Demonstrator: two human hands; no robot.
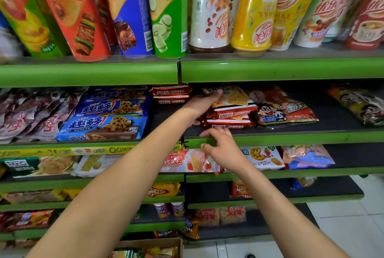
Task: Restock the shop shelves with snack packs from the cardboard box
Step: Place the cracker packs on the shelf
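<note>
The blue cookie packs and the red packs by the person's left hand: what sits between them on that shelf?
In the head view, mostly bare dark shelf separates the blue cookie packs from the red packs; two more red packs lie at the back, and the left hand crosses it.

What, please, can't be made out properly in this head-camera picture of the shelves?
- Cardboard box: cut off by the bottom edge; contents mostly unseen.
- Left hand fingers: partly hidden behind the red snack packs; grip unclear.
- Cups at top right: motion-blurred.
- Lowest shelf packs: too small and soft to read.
</note>
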